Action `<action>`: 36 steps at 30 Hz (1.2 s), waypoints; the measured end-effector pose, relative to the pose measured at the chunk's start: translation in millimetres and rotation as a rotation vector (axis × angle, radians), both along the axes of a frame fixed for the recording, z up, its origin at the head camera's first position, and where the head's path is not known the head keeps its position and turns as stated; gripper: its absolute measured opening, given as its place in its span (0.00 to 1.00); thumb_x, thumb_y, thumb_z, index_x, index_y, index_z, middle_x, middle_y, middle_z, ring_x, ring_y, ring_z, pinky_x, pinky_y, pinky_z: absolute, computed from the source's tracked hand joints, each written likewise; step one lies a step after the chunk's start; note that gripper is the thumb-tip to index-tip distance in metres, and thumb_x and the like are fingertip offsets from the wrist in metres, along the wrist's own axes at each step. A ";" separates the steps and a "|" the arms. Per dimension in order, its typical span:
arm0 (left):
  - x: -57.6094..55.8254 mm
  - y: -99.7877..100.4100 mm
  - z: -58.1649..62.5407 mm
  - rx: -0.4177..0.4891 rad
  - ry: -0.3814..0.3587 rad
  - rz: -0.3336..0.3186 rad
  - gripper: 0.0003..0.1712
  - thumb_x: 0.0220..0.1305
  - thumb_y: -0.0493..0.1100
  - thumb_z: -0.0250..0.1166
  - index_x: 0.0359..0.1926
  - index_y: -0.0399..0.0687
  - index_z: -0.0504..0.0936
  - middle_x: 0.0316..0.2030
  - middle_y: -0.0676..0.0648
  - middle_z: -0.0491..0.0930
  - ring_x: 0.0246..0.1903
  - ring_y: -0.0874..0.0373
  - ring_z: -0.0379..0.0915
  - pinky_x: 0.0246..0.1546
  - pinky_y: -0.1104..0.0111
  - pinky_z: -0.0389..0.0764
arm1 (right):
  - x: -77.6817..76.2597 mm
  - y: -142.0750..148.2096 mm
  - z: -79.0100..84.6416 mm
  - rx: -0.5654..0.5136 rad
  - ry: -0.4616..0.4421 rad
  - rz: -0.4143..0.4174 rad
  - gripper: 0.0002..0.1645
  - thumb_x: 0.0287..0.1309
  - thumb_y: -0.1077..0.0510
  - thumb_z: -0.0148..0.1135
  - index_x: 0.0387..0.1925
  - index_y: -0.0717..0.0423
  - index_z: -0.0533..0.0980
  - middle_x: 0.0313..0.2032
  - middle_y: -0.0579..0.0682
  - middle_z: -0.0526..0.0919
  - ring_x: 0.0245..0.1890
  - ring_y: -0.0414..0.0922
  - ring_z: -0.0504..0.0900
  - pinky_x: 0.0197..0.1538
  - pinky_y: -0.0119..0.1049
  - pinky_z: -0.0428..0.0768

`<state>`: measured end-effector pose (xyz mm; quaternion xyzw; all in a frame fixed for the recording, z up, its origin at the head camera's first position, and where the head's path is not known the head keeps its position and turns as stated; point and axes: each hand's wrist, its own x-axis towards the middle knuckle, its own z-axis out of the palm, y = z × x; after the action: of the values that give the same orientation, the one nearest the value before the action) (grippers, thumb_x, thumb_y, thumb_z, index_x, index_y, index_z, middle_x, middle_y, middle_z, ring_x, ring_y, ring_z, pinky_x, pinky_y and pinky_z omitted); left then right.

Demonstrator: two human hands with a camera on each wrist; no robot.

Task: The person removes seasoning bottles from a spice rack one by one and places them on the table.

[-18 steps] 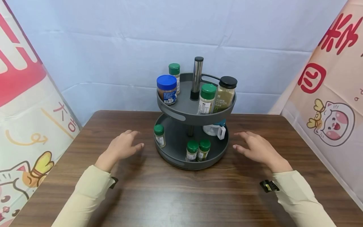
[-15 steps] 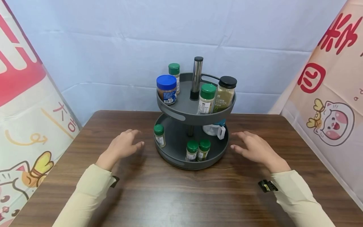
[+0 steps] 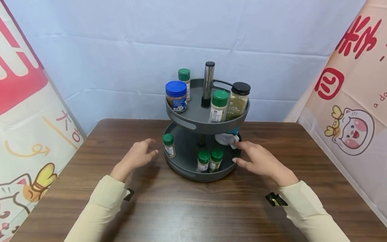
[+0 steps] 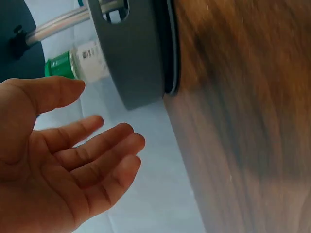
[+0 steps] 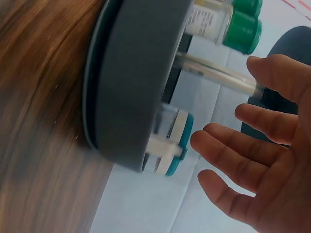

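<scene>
Head view: tiered rack [image 3: 208, 127] stands between left hand [image 3: 136, 157] and right hand [image 3: 261, 161], both spread

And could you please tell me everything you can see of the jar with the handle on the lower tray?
The jar looks like clear plastic, with a white handle and a teal lid. It stands upright on the right side of the lower tray, partly hidden by the upper tray. The right hand is close by, not gripping it; whether they touch is unclear.
</scene>
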<state>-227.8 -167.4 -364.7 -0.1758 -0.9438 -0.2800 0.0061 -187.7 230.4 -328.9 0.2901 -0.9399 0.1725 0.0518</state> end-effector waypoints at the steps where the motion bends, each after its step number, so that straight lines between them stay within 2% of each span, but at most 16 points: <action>1: -0.2 2.4 -0.9 0.015 -0.019 0.005 0.28 0.61 0.46 0.57 0.58 0.35 0.66 0.45 0.35 0.78 0.43 0.47 0.73 0.41 0.52 0.77 | 0.4 -2.5 0.2 -0.003 0.001 0.010 0.32 0.54 0.50 0.61 0.57 0.61 0.68 0.50 0.59 0.75 0.43 0.49 0.76 0.43 0.51 0.78; 6: -1.5 15.1 -0.5 0.074 -0.072 0.033 0.36 0.57 0.50 0.61 0.61 0.32 0.62 0.38 0.39 0.80 0.36 0.52 0.75 0.35 0.56 0.79 | 1.0 -15.0 1.1 -0.029 -0.016 0.060 0.34 0.54 0.48 0.61 0.60 0.57 0.65 0.52 0.58 0.74 0.43 0.48 0.76 0.44 0.50 0.78; 10: -2.5 23.0 1.9 0.098 -0.114 0.076 0.41 0.54 0.52 0.64 0.61 0.31 0.61 0.30 0.44 0.78 0.28 0.56 0.72 0.28 0.61 0.77 | -0.1 -23.6 0.8 -0.057 -0.028 0.108 0.35 0.54 0.49 0.62 0.61 0.56 0.63 0.55 0.59 0.72 0.45 0.48 0.76 0.44 0.49 0.78; 13: -3.9 26.6 2.0 0.097 -0.118 0.093 0.43 0.52 0.51 0.65 0.61 0.30 0.60 0.27 0.45 0.77 0.25 0.56 0.71 0.25 0.63 0.75 | -1.8 -29.5 -0.5 -0.073 -0.026 0.144 0.36 0.53 0.51 0.63 0.62 0.56 0.62 0.55 0.59 0.72 0.46 0.47 0.76 0.45 0.49 0.78; 17: -6.0 29.9 0.1 0.096 -0.121 0.083 0.43 0.51 0.49 0.66 0.61 0.28 0.60 0.24 0.45 0.77 0.23 0.56 0.70 0.22 0.64 0.73 | -3.7 -37.2 -2.9 -0.075 -0.018 0.181 0.38 0.52 0.52 0.64 0.62 0.56 0.61 0.55 0.59 0.71 0.49 0.46 0.74 0.47 0.50 0.77; 25: -8.6 31.1 -4.3 0.095 -0.142 0.078 0.42 0.49 0.47 0.67 0.60 0.28 0.61 0.24 0.45 0.77 0.23 0.56 0.70 0.23 0.64 0.74 | -6.7 -47.9 -8.0 -0.057 -0.007 0.217 0.37 0.52 0.54 0.63 0.62 0.56 0.62 0.51 0.58 0.74 0.46 0.45 0.73 0.45 0.47 0.78; 32: -11.9 32.6 -6.4 0.133 -0.185 0.056 0.46 0.51 0.45 0.67 0.65 0.31 0.54 0.21 0.46 0.78 0.19 0.57 0.73 0.22 0.64 0.75 | -9.6 -50.7 -11.7 -0.047 0.011 0.216 0.32 0.53 0.56 0.63 0.59 0.59 0.65 0.49 0.58 0.74 0.43 0.45 0.74 0.42 0.47 0.78; 36: -14.5 33.0 -9.0 0.143 -0.199 0.049 0.40 0.50 0.45 0.67 0.62 0.34 0.61 0.23 0.46 0.78 0.20 0.56 0.74 0.23 0.64 0.76 | -11.6 -50.9 -13.9 -0.041 0.018 0.217 0.29 0.53 0.56 0.62 0.56 0.61 0.67 0.46 0.57 0.75 0.40 0.44 0.74 0.40 0.45 0.78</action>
<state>-242.3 -134.5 -373.7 -0.1234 -0.9213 -0.3625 -0.0682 -199.3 179.5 -342.8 0.3908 -0.8987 0.1936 0.0474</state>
